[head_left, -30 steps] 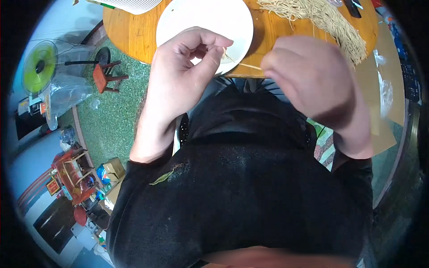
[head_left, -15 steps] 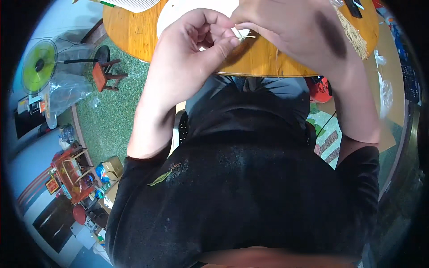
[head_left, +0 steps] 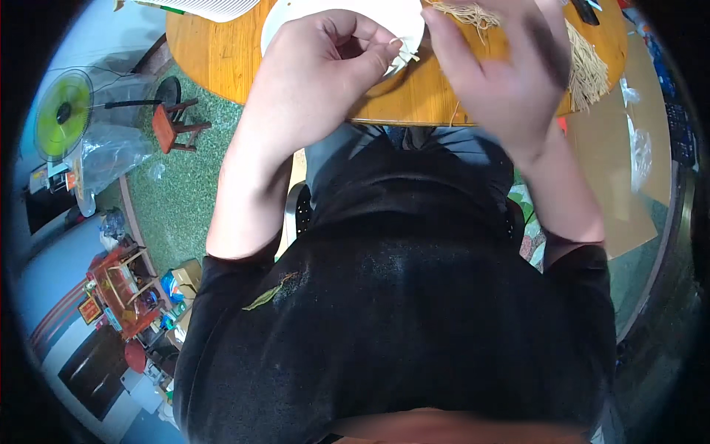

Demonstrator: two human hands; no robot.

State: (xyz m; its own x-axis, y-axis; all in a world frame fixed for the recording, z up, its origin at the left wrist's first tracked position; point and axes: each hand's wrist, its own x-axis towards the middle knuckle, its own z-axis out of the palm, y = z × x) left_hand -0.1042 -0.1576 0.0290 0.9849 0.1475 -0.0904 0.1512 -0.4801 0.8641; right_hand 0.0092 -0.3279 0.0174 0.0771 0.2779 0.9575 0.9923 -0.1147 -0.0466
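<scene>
My left hand (head_left: pixel 325 78) is closed in a pinch at the table's near edge. Between its thumb and forefinger is a small bunch of pale strips (head_left: pixel 404 56), whose ends stick out to the right. Behind that hand lies a round white plate (head_left: pixel 408 21), partly covered by the fingers. My right hand (head_left: pixel 510 85) hovers over the table to the right, thumb spread from the fingers and nothing seen in it. Its fingertips run past the upper edge and it is slightly blurred. Loose beige strings (head_left: pixel 473 15) lie between the plate and this hand.
A thicker bundle of beige strings (head_left: pixel 588 74) hangs near the right edge of the wooden table (head_left: pixel 214 55). A white ribbed tray (head_left: pixel 222 6) sits at the back left. On the floor to the left are a small red stool (head_left: pixel 166 127) and a green fan (head_left: pixel 63 112).
My right hand has drawn away from the left, toward the right, uncovering the plate and the loose strings. The left hand stays pinched on the pale strips.
</scene>
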